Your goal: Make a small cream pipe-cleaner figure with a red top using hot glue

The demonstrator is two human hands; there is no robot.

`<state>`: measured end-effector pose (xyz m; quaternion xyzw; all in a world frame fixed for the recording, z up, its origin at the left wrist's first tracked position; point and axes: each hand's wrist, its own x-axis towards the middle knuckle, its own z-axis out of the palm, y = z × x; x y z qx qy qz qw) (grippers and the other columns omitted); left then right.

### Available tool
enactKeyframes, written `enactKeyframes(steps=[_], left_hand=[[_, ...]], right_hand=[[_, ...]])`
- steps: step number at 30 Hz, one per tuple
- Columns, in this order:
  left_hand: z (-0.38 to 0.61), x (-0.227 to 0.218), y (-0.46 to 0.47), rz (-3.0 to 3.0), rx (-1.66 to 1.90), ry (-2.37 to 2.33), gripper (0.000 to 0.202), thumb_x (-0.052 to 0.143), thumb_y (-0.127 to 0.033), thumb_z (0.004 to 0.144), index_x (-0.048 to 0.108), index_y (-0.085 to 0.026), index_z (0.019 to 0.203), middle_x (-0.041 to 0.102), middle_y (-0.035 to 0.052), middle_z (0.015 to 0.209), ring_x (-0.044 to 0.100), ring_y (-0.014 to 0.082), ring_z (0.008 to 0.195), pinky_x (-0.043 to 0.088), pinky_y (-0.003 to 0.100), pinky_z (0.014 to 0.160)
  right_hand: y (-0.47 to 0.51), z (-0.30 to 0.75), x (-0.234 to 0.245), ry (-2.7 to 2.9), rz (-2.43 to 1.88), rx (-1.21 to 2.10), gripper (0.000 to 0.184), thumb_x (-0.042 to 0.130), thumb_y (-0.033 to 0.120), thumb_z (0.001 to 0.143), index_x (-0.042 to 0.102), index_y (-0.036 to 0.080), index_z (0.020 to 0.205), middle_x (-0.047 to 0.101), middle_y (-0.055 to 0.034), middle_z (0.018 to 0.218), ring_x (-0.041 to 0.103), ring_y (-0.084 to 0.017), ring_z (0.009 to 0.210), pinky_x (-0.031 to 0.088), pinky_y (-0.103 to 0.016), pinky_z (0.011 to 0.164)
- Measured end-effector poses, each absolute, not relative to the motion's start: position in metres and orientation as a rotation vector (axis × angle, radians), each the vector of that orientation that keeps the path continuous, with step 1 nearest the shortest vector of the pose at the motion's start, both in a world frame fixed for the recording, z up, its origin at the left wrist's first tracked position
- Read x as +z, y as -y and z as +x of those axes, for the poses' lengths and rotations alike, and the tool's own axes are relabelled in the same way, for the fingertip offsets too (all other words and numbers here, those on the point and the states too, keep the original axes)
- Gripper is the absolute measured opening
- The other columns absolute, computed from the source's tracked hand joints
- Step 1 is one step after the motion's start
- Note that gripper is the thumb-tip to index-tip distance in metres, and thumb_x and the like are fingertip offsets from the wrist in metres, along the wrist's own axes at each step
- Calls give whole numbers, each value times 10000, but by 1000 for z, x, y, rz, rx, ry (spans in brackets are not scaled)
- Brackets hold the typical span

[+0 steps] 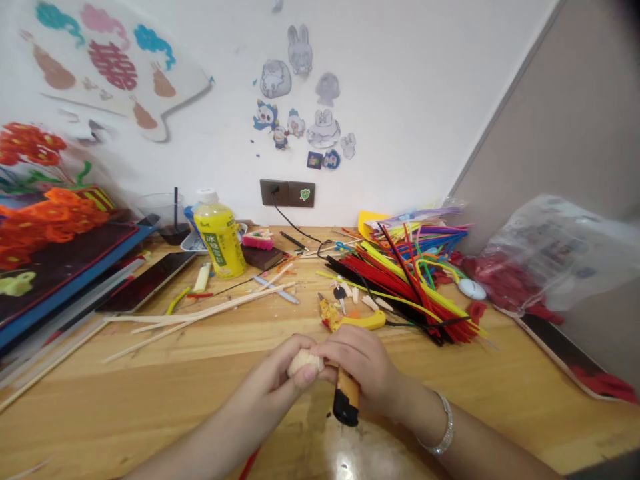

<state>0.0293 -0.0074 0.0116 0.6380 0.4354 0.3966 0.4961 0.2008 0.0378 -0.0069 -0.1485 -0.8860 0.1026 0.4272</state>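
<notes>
My left hand (285, 373) pinches a pale, rounded piece (305, 362) with fine ridges on its surface, between thumb and fingers. Wrapped in my right hand (363, 360) is an orange-and-black utility knife (347, 398), its black end pointing down toward me. The front of the knife is hidden by my fingers, so I cannot tell whether a blade touches the pale piece. Both hands meet over the wooden table (200, 413). Just beyond them lies a yellow glue gun (356, 320), close to my right fingers.
Bundled coloured pipe cleaners (420, 287) lie at the right. Behind them, a black cable (295, 219) runs to a wall socket (287, 193). Wooden strips (200, 319), a yellow bottle (219, 237) and a tablet (147, 283) are on the left. A plastic bag (555, 253) stands far right.
</notes>
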Motion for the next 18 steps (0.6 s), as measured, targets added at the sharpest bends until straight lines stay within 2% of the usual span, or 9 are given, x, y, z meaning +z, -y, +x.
enactKeyframes(steps=[5, 9, 14, 18], left_hand=[[27, 11, 2, 1349, 1104, -952, 334, 657, -363, 711, 528, -229, 989, 684, 38, 912, 665, 206, 837, 525, 355, 768], [22, 13, 1, 1534, 1157, -1111, 256, 626, -230, 716, 571, -209, 965, 710, 69, 930, 673, 216, 854, 540, 337, 746], [19, 13, 4, 1910, 1172, -1372, 148, 605, -210, 732, 642, -208, 875, 726, 41, 789, 667, 197, 693, 543, 298, 633], [19, 13, 4, 1930, 1171, -1366, 121, 617, -224, 729, 655, -203, 842, 727, 29, 745, 659, 186, 638, 533, 265, 590]], right_hand=[[-41, 199, -7, 2103, -412, 382, 203, 459, 293, 906, 550, 202, 1063, 634, -54, 841, 568, -161, 739, 459, -278, 658], [-44, 199, -8, 2014, -507, 503, 199, 506, 308, 878, 572, 201, 1033, 630, -39, 807, 559, -150, 692, 454, -262, 626], [-43, 198, -9, 1969, -544, 577, 201, 519, 310, 862, 589, 185, 1004, 630, -43, 803, 549, -139, 666, 457, -252, 621], [-41, 197, -5, 1946, -559, 648, 215, 513, 318, 861, 605, 176, 994, 633, -47, 798, 551, -137, 664, 463, -249, 619]])
